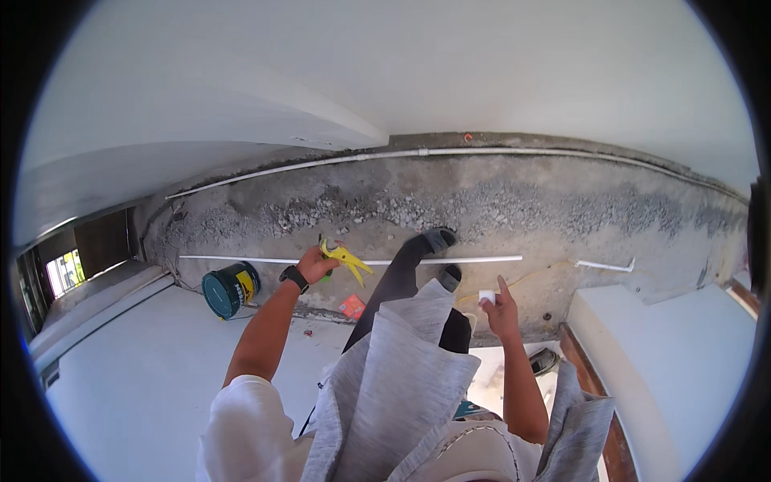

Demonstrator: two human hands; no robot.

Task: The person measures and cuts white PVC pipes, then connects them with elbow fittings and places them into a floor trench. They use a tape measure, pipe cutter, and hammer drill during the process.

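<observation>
Apparently readying the loose pipe (482, 259) on the floor (514, 173) for joining, holding the yellow cutter (345, 256) in the left grip (317, 263) and pinching a fitting (486, 296) in the right grip (503, 316), likely needing next to set cutter aside and lift pipe.

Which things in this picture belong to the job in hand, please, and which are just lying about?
Seem to belong to the job:
- yellow cutter-like tool, in the left hand
- small white piece, in the right hand
- probably the long white pipe, near both hands

Seem to be just lying about:
- red packet
- grey rubble
- dark green bucket, untouched
</observation>
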